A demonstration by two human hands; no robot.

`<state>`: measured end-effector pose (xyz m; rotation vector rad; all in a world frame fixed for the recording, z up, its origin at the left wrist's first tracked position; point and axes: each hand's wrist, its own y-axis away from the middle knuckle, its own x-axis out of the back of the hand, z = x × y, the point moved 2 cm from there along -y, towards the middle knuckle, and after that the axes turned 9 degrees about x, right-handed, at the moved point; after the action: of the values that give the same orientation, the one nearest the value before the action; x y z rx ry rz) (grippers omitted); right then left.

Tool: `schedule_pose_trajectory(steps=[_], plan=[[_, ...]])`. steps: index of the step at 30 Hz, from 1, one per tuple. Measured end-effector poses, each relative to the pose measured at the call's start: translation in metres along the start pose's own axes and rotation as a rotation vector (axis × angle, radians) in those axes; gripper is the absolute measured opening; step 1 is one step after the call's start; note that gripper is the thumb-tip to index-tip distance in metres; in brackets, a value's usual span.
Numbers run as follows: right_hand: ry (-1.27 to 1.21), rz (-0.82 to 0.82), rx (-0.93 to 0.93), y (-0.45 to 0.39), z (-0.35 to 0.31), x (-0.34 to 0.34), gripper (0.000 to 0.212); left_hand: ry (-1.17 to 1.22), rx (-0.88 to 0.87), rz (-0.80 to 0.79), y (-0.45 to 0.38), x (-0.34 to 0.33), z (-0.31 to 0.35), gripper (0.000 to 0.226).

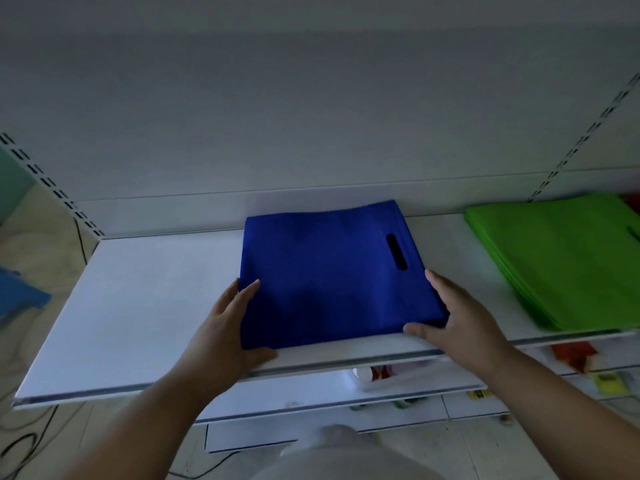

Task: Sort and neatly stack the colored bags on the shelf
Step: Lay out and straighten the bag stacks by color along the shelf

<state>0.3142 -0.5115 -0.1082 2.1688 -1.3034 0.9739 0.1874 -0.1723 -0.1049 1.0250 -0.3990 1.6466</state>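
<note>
Both forearms reach up and forward from the bottom corners, wrists fairly straight, palms turned in toward each other. The left hand [230, 327] cups the near left corner of the blue bags [329, 275], thumb under the front edge and fingers flat along the side. The right hand [457, 317] does the same at the near right corner. Neither grip is closed, just open hands pressing the edges. The blue ones look like soft matte fabric, square, with a slot handle, lying mid-shelf [138, 306] on smooth white metal. A green stack [568, 261] of the same stuff lies well off to the right.
</note>
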Motion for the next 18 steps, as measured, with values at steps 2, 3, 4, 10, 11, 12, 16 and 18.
schedule_pose_trajectory(steps=[2, 3, 4, 10, 11, 12, 16, 18], plan=[[0.036, -0.009, 0.003, 0.001, -0.003, 0.0, 0.11, -0.006, 0.01, 0.038, -0.002, 0.003, 0.0, 0.11], [0.063, -0.023, 0.009, 0.001, -0.004, 0.0, 0.111, -0.011, 0.007, 0.048, -0.002, 0.004, 0.001, 0.108], [0.091, -0.027, 0.012, 0.001, -0.005, 0.001, 0.111, -0.021, 0.0, 0.05, -0.002, 0.004, 0.001, 0.107], [0.163, -0.031, 0.023, 0.003, -0.007, 0.001, 0.108, -0.047, -0.017, 0.081, 0.005, 0.001, -0.005, 0.1], [0.157, -0.018, 0.022, 0.003, -0.007, 0.001, 0.105, -0.03, 0.011, 0.098, 0.005, 0.003, -0.005, 0.1], [0.157, 0.001, 0.023, 0.003, -0.007, 0.001, 0.103, -0.014, 0.037, 0.114, 0.005, 0.005, -0.005, 0.099], [0.141, -0.023, 0.036, 0.005, -0.006, 0.001, 0.107, -0.035, 0.063, 0.084, 0.01, 0.004, 0.002, 0.101], [0.087, -0.037, 0.026, 0.005, -0.003, 0.001, 0.107, 0.02, 0.091, 0.038, 0.014, 0.001, 0.007, 0.106]])
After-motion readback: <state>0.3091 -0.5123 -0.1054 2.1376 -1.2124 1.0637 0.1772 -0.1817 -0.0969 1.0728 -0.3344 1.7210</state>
